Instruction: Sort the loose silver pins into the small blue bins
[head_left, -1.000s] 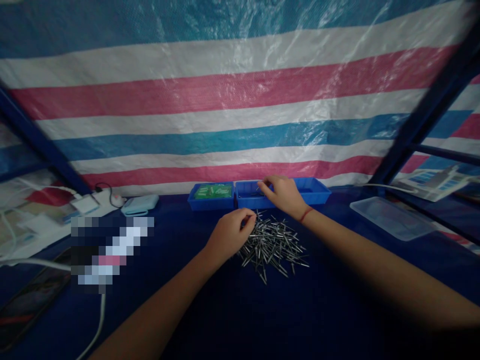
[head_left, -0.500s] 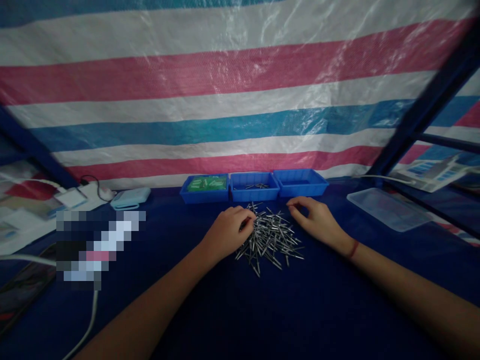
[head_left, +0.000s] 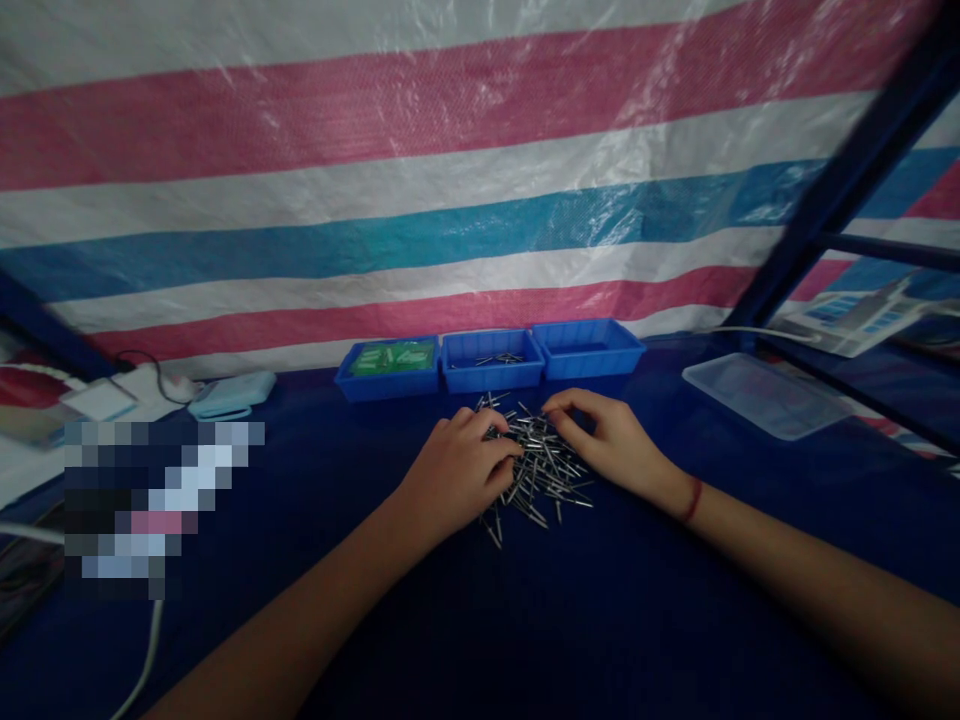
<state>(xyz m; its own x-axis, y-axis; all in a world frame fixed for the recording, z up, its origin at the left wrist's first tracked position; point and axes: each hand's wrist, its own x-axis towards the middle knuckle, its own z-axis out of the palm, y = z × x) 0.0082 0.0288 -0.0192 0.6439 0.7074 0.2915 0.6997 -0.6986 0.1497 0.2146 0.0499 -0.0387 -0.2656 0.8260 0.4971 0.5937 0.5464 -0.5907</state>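
Observation:
A loose heap of thin metal pins that look like pop rivets lies on the dark blue tabletop. My left hand reaches over the heap's left side, its fingers apart and touching the pins. At the upper right edge of the heap, my right hand has thumb and forefinger brought together in a pinch. Whatever is between those fingertips is too small to make out. A red band circles my right wrist. Behind the heap, the middle blue bin holds a few similar pins.
The left blue bin contains green packets; a right blue bin adjoins the middle one. A clear plastic lid lies at right. Leftward are a light blue case, a white cable and a blurred-out patch. Striped sheeting hangs behind.
My right hand has moved left to the heap's edge, still pinched. My left hand's fingers have spread over the pins. The camera view has shifted slightly.

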